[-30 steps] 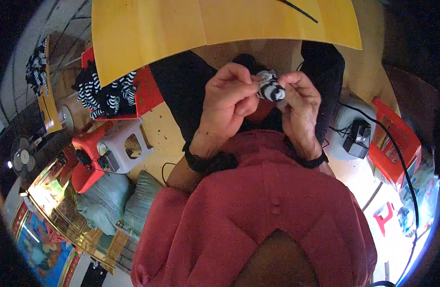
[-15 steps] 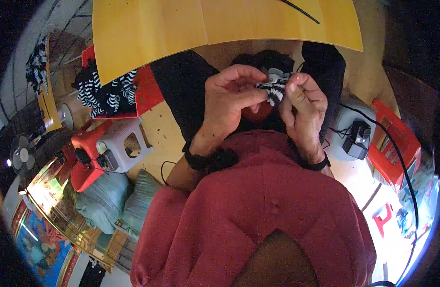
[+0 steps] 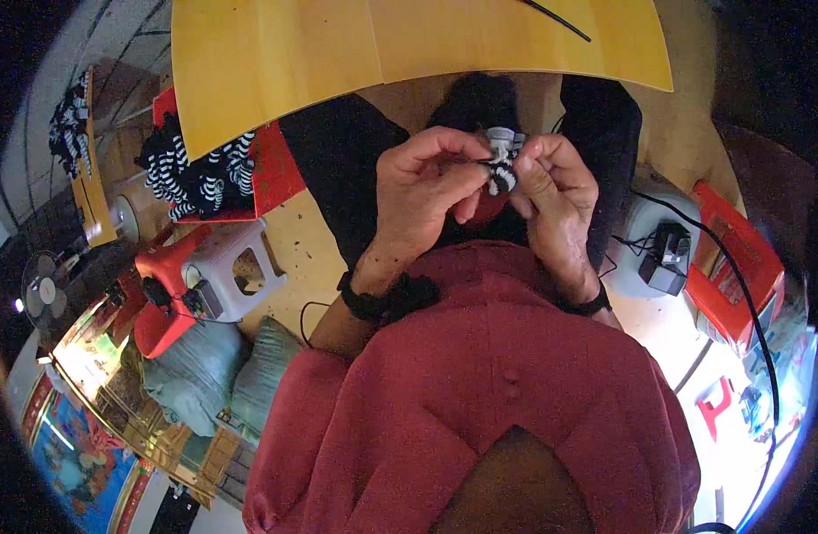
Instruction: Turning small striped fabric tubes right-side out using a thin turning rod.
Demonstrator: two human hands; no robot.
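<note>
1. Closest to my camera is the maroon shirt (image 3: 489, 356), filling the lower middle of the frame, so there's not much room to pull back that way.
2. Left hand (image 3: 418, 191), just above centre: thumb and forefinger are pinching the left side of a small striped knit piece (image 3: 501, 181).
3. Right hand (image 3: 556, 196), same height and a bit right of centre: thumb and fingertips are nipping the piece's right side. Fingers hide parts of it, so I can't tell exactly where each tip lands.
4. The knit piece itself sits upper centre, held up between the hands. Long axis runs roughly up and down the frame: pale grey-white end toward the top edge, rounded black-and-white end toward the bottom.
5. Behind it there's a fuzzy dark bundle (image 3: 471, 98), too murky for me to identify, between dark trouser legs (image 3: 333, 160) that box things in left and right.
6. The yellow board (image 3: 409, 44) spans the top; its curved near edge is above the hands with a gap between, and a thin black rod (image 3: 558, 20) lies on it.
7. Farther out, upper left: red box (image 3: 280, 169) with more striped knits (image 3: 182, 182). Fan (image 3: 44, 289) at far left.
</note>
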